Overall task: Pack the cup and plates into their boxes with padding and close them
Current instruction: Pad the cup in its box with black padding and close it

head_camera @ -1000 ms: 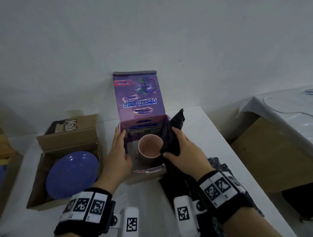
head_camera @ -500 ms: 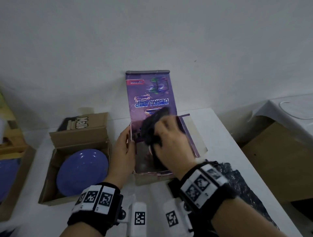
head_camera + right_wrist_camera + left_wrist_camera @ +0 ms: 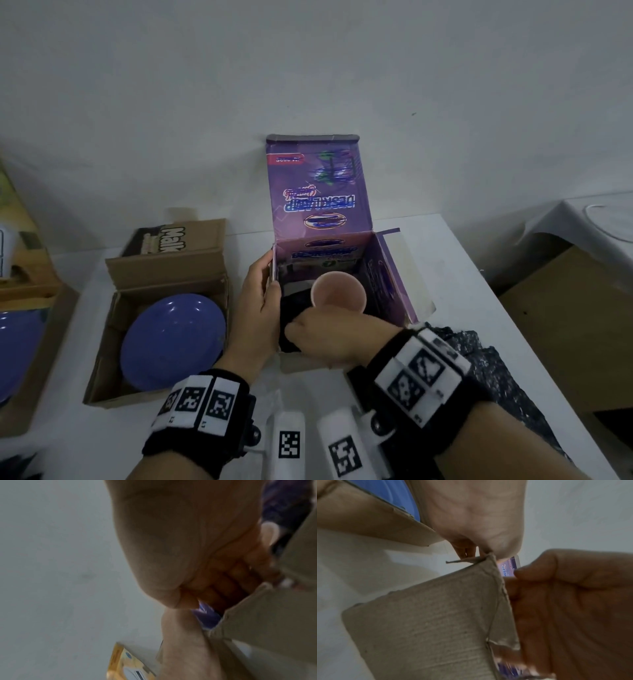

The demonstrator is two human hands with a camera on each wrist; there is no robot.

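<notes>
1. Your pink cup [image 3: 339,291] stands upright inside the purple box [image 3: 394,281], mouth facing up, long axis vertical, at 12 o'clock from your right hand
2. Your right hand [image 3: 329,334] reaches into the box, fingers curled onto the black padding [image 3: 291,308] at the cup's 8 o'clock
3. Your left hand [image 3: 255,308] grips the box's left wall, thumb over its rim
4. The box lid stands upright at 12 o'clock
5. The blue plate [image 3: 173,339] lies tilted in the cardboard box [image 3: 164,270] at 9 o'clock; more padding [image 3: 507,373] lies at 4 o'clock
</notes>
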